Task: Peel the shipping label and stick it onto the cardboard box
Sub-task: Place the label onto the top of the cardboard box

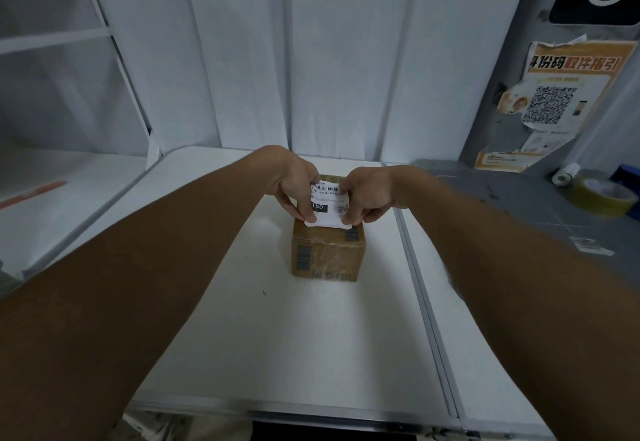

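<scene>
A small brown cardboard box [327, 253] stands on the white table [277, 336], a little beyond its middle. Over the box's top I hold a white shipping label [328, 205] with a barcode and a black "150" block. My left hand [294, 180] pinches the label's left edge and my right hand [369, 194] pinches its right edge. The label's near edge lies at the box's top surface; whether it is stuck down I cannot tell. The far part of the box top is hidden by my hands.
A grey surface [519, 205] adjoins the table on the right, carrying a roll of yellowish tape [604, 196] and a small white roll [565, 173]. A poster with a QR code [550, 104] hangs on the right wall. White shelving [62, 38] stands at the left.
</scene>
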